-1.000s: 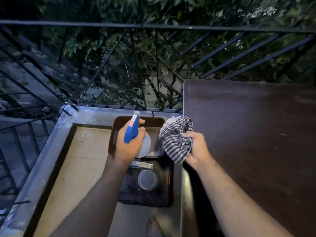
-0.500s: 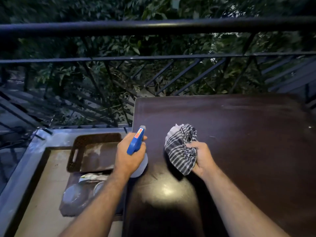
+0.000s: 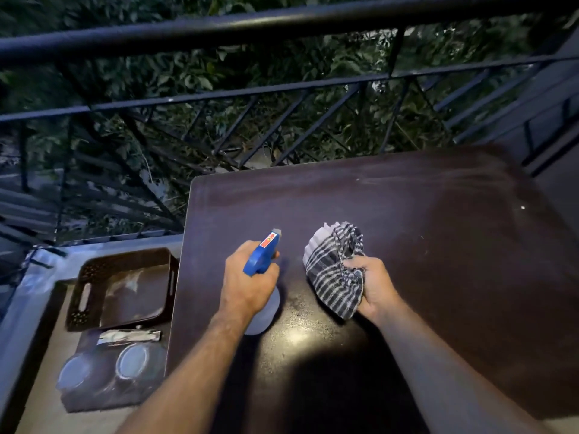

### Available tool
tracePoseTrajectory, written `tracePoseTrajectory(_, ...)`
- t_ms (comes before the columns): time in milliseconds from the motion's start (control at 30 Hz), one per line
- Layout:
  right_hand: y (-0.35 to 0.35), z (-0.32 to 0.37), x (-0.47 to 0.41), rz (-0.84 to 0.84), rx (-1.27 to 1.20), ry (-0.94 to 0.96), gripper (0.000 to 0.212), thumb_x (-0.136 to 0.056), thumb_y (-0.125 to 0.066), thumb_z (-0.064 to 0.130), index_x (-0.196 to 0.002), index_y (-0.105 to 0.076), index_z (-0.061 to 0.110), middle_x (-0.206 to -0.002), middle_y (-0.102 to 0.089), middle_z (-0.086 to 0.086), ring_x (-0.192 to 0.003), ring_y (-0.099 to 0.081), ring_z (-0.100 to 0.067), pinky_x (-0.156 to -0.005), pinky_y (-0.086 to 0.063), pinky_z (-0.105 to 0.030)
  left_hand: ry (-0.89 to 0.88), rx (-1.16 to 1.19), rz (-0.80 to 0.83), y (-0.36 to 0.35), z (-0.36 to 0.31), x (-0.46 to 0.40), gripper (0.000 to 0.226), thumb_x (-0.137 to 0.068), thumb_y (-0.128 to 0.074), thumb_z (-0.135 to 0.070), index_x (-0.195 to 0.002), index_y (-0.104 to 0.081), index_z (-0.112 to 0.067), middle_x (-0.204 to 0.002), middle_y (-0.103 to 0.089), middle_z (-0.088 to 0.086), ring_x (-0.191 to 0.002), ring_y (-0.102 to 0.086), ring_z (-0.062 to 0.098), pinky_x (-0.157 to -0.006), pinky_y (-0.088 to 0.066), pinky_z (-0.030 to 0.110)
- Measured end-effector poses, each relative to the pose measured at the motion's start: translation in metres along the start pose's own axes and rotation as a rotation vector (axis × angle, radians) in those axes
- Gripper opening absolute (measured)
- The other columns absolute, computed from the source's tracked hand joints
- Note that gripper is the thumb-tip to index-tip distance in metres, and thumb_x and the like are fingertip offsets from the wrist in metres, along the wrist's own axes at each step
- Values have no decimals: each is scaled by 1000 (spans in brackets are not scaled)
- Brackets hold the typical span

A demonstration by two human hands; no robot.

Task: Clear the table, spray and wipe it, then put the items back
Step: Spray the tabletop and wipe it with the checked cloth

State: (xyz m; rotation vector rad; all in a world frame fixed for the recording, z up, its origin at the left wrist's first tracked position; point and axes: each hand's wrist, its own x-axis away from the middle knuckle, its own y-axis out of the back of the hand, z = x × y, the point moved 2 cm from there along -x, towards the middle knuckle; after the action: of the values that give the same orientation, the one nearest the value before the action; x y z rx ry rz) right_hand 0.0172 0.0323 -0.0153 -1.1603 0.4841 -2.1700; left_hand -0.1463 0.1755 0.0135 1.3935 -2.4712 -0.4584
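A dark brown table [image 3: 438, 245] fills the right half of the view, its top bare. Over its left part my left hand [image 3: 247, 283] grips a spray bottle [image 3: 261, 255] with a blue trigger head and a pale body, nozzle pointing away from me. To its right my right hand [image 3: 374, 285] holds a bunched black-and-white checked cloth [image 3: 335, 270] just above the tabletop. On the floor to the left sit a brown tray [image 3: 91, 283], a packet [image 3: 128, 336] and two round lidded containers [image 3: 131, 361] on a dark mat [image 3: 94, 399].
A black metal railing [image 3: 250, 29] runs along the far side, with foliage behind it. A grey ledge [image 3: 28, 289] borders the balcony floor on the left. The table's left edge stands right beside the tray.
The view has swung right and up from the floor items to the table. Both hands, still holding bottle and cloth, have moved from above the tray to over the tabletop.
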Motion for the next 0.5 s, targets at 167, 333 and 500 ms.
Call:
tracePoseTrajectory(167, 22, -3, 1, -71, -29, 14, 48, -73, -49, 3, -119, -62, -6, -104, -71, -26, -88, -71, -38, -77, -60, -45, -30, 5, 50, -27, 4, 2, 16, -68, -61, -14, -81, -68, -22, -78, -70, 2, -69, -66, 25, -67, -59, 55)
tracePoseTrajectory(333, 34, -1, 6, -125, -49, 58, 55, -69, -52, 5, -122, -60, -8, -110, -69, -29, -91, -70, -40, -79, -60, -46, -24, -8, 42, -31, 8, -3, 16, -70, -60, -17, -84, -66, -19, -79, -68, 1, -66, -62, 14, -67, -54, 35)
tracePoseTrajectory(500, 41, 9, 11, -146, -148, 124, 45, -73, -49, 2, -114, -63, -8, -102, -71, -29, -84, -72, -40, -71, -61, -46, -53, -160, 139, -28, 22, 5, 18, -73, -66, -49, -91, -62, -51, -88, -71, -27, -80, -68, -3, -71, -54, 24)
